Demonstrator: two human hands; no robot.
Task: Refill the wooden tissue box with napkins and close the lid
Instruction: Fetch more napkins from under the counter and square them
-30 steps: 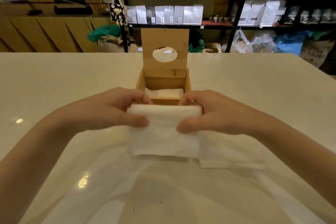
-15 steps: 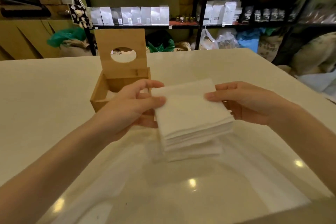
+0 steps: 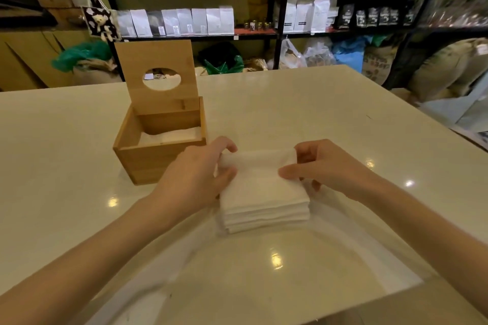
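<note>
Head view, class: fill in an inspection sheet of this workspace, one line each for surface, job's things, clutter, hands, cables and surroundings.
Surface: glossy cream table, lamp reflections on it.
Job's things: wooden tissue box with its lid upright and open, some napkins inside; napkin stack right of the box.
Clutter: nothing seen.
Hands: left hand and right hand grip opposite sides of the stack.
Cables: nothing seen.
Surroundings: black shelves of white pouches and dark ones; sacks and bags below.
</note>
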